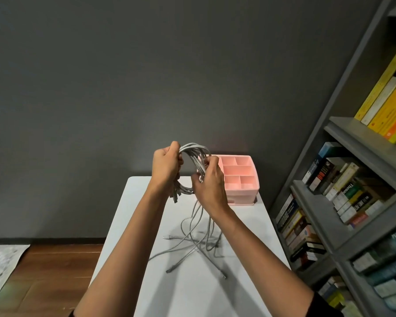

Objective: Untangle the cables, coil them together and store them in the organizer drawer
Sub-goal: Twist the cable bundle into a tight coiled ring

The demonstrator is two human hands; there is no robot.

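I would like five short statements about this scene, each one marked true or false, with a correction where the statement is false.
1. The left hand and the right hand both hold the cable coil. True.
2. Every cable is fully wound into the coil. False: loose cable ends hang down and trail on the white table.
3. The pink organizer stands at the far right of the table. True.
4. The cables already lie inside the organizer. False: its top compartments look empty, and the hands hold the coil above the table.
5. The bookshelf stands to the right of the table. True.
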